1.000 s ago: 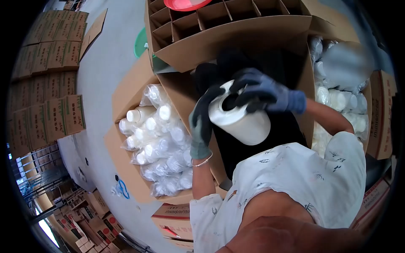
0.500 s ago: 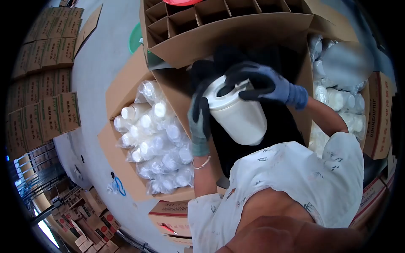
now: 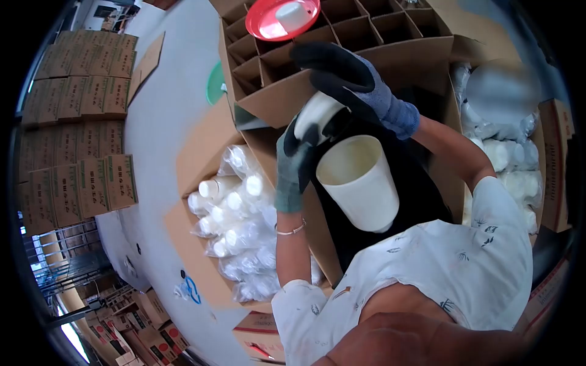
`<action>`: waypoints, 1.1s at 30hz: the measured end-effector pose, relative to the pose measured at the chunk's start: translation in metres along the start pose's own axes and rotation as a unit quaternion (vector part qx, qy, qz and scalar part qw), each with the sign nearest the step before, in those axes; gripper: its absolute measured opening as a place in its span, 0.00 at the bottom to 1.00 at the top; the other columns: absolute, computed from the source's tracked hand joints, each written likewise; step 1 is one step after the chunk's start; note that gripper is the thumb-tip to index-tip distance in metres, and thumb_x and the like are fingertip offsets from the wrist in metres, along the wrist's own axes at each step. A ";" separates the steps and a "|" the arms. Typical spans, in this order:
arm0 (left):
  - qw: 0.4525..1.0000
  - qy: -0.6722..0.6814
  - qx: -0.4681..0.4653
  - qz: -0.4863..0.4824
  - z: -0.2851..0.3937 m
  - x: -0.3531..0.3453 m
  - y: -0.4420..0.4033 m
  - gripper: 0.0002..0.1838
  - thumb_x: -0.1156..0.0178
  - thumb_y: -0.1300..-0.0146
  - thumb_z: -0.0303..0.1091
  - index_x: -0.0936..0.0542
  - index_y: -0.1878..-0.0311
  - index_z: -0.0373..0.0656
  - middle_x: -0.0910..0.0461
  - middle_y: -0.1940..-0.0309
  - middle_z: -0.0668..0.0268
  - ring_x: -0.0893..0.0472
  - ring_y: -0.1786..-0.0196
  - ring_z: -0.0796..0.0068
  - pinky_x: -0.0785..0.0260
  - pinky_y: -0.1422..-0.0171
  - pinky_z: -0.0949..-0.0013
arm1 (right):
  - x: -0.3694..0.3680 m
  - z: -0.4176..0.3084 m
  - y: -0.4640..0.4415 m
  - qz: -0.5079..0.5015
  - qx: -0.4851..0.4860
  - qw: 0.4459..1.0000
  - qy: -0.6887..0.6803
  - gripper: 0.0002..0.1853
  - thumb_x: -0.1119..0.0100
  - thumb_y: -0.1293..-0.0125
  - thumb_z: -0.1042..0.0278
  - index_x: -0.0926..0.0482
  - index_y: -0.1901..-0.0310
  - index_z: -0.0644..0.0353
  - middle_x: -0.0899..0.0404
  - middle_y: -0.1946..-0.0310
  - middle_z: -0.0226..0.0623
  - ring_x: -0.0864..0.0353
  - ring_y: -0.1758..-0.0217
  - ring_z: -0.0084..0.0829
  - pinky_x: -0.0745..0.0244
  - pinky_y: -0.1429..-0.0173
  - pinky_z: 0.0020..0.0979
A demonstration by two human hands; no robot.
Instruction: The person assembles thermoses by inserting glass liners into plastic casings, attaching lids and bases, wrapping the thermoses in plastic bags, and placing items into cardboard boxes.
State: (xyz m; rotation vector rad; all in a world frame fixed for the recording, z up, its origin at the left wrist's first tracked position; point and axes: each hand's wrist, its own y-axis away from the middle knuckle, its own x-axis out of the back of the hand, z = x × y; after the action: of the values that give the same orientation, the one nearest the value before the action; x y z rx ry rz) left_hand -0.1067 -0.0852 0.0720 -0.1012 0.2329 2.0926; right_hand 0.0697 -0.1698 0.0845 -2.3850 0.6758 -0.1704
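Observation:
A white tapered canister (image 3: 361, 194) rests against the dark clothing on my lap, tilted, its wide mouth uncovered. My left hand (image 3: 294, 155), in a grey-green and black glove, grips a white round lid (image 3: 318, 117) above and left of that mouth. The lid is turned on edge. My right hand (image 3: 349, 82), in a blue and black glove, is over the lid with its fingers stretched to the left, toward the divided carton. Whether its thumb touches the lid is hard to tell.
A divided cardboard carton (image 3: 372, 58) stands in front, with a red dish (image 3: 287, 30) holding a white piece on it. Bagged white bottles (image 3: 235, 213) fill a box at left; more bagged bottles (image 3: 513, 165) lie at right. Stacked cartons (image 3: 79, 128) stand far left.
The lid has come off the canister and is now held apart in my left hand. My right hand has risen toward the divided carton. The view has shifted, showing more of the red dish.

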 end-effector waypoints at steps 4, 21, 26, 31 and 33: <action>0.953 0.303 -0.008 -0.005 -0.017 0.000 -0.028 0.36 0.55 0.31 0.62 0.37 0.33 0.42 0.29 0.39 0.59 0.28 0.38 0.62 0.32 0.33 0.56 | 0.009 0.000 -0.010 -0.080 0.151 0.945 0.280 0.37 0.32 0.47 0.62 0.33 0.34 0.52 0.38 0.33 0.45 0.38 0.30 0.48 0.40 0.27 0.44; 0.936 -0.237 -0.170 0.195 -0.045 -0.009 -0.056 0.23 0.42 0.34 0.32 0.29 0.38 0.32 0.20 0.52 0.51 0.21 0.51 0.65 0.30 0.45 0.66 | 0.005 0.059 0.011 0.017 -0.153 0.987 0.038 0.28 0.43 0.37 0.44 0.25 0.47 0.61 0.19 0.61 0.48 0.16 0.61 0.44 0.20 0.51 0.34; 0.960 -0.013 -0.185 0.211 -0.037 0.005 -0.098 0.28 0.49 0.29 0.50 0.32 0.37 0.36 0.27 0.42 0.56 0.22 0.45 0.61 0.23 0.49 0.59 | 0.066 0.075 -0.002 -0.107 -0.383 0.914 -0.088 0.30 0.51 0.32 0.40 0.22 0.49 0.63 0.17 0.58 0.45 0.15 0.63 0.36 0.19 0.56 0.33; 0.984 0.116 -0.066 0.118 -0.074 0.060 -0.173 0.35 0.56 0.31 0.62 0.37 0.34 0.43 0.31 0.41 0.56 0.24 0.42 0.58 0.19 0.53 0.49 | 0.212 0.150 -0.041 0.075 -0.065 0.823 0.560 0.24 0.40 0.36 0.49 0.24 0.46 0.59 0.20 0.53 0.48 0.17 0.55 0.41 0.24 0.46 0.39; 0.975 0.122 -0.113 0.144 -0.077 0.049 -0.176 0.30 0.52 0.30 0.57 0.37 0.35 0.43 0.28 0.45 0.54 0.19 0.53 0.57 0.17 0.60 0.54 | 0.295 0.187 -0.059 0.059 -0.105 0.682 0.722 0.26 0.38 0.40 0.53 0.27 0.41 0.51 0.23 0.51 0.50 0.22 0.49 0.51 0.27 0.45 0.46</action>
State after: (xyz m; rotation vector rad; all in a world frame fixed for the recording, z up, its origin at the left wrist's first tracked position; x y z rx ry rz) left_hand 0.0183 0.0275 -0.0335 -0.4900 0.1626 2.3909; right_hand 0.4013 -0.1780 -0.0400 -1.9276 1.5293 -2.1333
